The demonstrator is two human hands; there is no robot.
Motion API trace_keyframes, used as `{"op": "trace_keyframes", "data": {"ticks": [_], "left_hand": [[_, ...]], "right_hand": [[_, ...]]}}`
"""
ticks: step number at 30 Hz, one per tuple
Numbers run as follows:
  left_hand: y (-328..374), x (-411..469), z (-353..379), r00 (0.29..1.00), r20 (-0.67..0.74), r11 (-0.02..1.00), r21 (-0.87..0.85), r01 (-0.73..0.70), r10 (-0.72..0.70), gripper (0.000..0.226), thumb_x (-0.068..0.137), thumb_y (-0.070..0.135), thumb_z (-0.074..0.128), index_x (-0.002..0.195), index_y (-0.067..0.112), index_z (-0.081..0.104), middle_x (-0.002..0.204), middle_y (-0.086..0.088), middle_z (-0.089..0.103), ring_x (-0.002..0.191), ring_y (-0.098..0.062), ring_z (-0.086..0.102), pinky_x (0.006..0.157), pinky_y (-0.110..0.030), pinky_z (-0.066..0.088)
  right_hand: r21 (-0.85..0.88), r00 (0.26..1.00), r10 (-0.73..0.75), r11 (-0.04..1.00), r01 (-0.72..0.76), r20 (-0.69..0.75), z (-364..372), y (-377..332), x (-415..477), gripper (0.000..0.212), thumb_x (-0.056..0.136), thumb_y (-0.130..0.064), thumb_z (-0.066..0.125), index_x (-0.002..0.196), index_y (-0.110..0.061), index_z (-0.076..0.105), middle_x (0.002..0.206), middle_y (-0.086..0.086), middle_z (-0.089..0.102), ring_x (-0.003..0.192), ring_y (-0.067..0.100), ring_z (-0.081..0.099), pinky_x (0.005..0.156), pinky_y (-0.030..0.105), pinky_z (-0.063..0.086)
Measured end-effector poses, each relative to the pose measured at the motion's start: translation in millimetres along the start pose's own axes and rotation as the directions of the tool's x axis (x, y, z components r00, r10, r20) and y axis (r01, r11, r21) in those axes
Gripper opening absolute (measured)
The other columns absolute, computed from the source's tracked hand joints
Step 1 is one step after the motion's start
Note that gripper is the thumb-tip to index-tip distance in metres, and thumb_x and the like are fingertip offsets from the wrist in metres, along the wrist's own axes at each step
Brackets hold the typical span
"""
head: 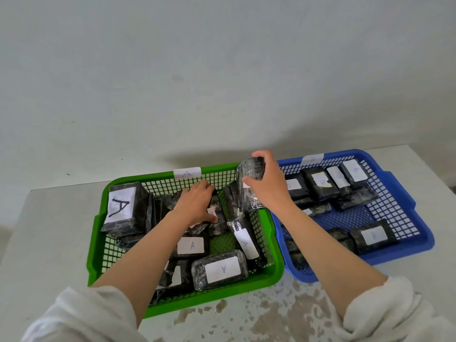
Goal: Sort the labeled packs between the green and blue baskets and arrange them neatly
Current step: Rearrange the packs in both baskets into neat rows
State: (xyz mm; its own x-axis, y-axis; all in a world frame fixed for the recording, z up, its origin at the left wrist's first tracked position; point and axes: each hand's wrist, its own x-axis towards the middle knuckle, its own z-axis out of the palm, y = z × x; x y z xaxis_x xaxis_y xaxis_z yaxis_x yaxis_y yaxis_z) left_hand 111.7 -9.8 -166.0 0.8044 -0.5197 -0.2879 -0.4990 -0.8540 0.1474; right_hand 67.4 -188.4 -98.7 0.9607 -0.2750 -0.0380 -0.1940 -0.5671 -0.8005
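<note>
Right hand (267,183) clamps raised pack (250,186) over green basket (98,233) far right corner; left hand (197,206) fingers spread, pressing packs inside; blue basket (424,233) middle open

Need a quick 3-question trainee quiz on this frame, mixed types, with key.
1. True or false: the right hand holds a dark plastic-wrapped pack above the green mesh basket.
2. Which letter marks the blue mesh basket's rim label? a) A b) B c) C
3. Fill in: the left hand rests on packs inside the ___ basket.

Key: 1 true; 2 b; 3 green.
</note>
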Motion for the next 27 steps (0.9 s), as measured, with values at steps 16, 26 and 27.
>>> {"op": "trace_keyframes", "data": {"ticks": [16,26,27], "left_hand": [[3.1,-22.3,-17.2,0.956,-0.283,0.934,-0.355,-0.029,-0.078,0.068,0.072,0.032,0.077,0.132,0.019,0.049,0.121,-0.002,0.056,0.116,-0.021,0.044,0.097,-0.034,0.034],[-61.1,-105.2,-84.8,0.621,-0.463,0.572,-0.82,-0.031,-0.632,0.019,0.069,0.032,0.08,0.086,0.029,0.072,0.083,0.013,0.069,0.077,0.001,0.064,0.067,-0.016,0.05],[-68.6,-112.9,-87.0,0.567,-0.454,0.532,-0.846,-0.032,-0.687,0.019,0.068,0.036,0.08,0.084,0.03,0.072,0.081,0.013,0.069,0.075,0.0,0.064,0.066,-0.016,0.05]], "right_hand": [[0.278,0.986,-0.02,0.958,0.066,-0.164,-2.1,-2.7,-8.9,0.048,0.081,-0.012,0.067,0.119,-0.029,0.043,0.112,-0.002,0.053,0.092,0.013,0.056,0.07,0.027,0.049],[0.46,0.987,0.096,0.887,-0.027,-0.126,47.2,-29.4,-23.7,0.054,0.076,-0.011,0.074,0.117,-0.023,0.04,0.11,-0.009,0.052,0.086,-0.002,0.055,0.055,0.003,0.044],[0.452,0.995,0.083,0.89,-0.054,-0.046,56.2,-31.4,-26.2,0.052,0.075,-0.011,0.075,0.114,-0.023,0.042,0.109,-0.008,0.054,0.086,-0.003,0.054,0.055,0.004,0.044]]}}
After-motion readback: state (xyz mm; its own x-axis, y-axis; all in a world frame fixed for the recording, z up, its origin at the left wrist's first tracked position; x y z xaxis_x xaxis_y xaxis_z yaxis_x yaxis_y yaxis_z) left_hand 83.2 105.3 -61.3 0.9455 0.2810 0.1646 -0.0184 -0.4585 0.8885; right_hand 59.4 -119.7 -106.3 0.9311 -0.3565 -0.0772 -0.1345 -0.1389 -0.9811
